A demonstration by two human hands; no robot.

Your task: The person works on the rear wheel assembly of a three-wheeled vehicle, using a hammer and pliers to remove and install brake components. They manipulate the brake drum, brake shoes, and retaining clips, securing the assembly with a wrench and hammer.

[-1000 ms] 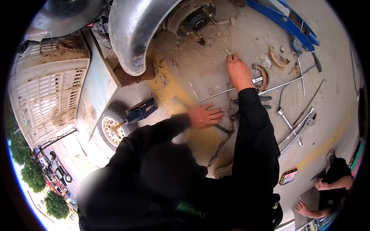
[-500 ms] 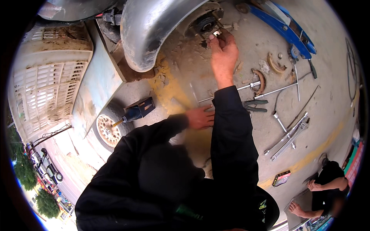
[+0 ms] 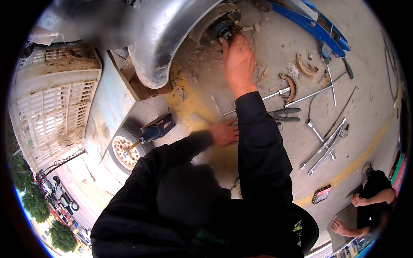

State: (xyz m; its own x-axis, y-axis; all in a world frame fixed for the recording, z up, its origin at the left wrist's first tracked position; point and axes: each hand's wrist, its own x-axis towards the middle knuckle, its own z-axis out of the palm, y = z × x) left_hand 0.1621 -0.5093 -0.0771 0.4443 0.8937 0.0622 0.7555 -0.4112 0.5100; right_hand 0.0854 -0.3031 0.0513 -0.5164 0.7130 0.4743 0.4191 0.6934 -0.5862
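Note:
My right hand (image 3: 239, 64) reaches to the wheel hub (image 3: 220, 28) under the silver fender (image 3: 150, 47). Its thumb and fingers pinch a small shiny metal piece against the middle of the hub; the fingers partly cover it, and its exact kind is unclear. My left hand (image 3: 224, 132) is low over the ground beside the right sleeve, fingers stretched out and holding nothing I can see. Close to the right forearm lie black-handled pliers (image 3: 286, 114) and a long metal T-bar wrench (image 3: 264, 101).
Brake shoes (image 3: 292, 88), an adjustable wrench (image 3: 337, 139) and a cross wrench (image 3: 316, 131) lie on the right, below a blue floor jack (image 3: 307, 21). Leftward are a wheel (image 3: 125, 151), a blue power tool (image 3: 150, 133) and a plastic crate (image 3: 56, 116). Another person (image 3: 374, 202) sits lower right.
My right hand has moved slightly up and left, bringing the small metal piece from in front of the hub to its centre. My left hand stays about where it was.

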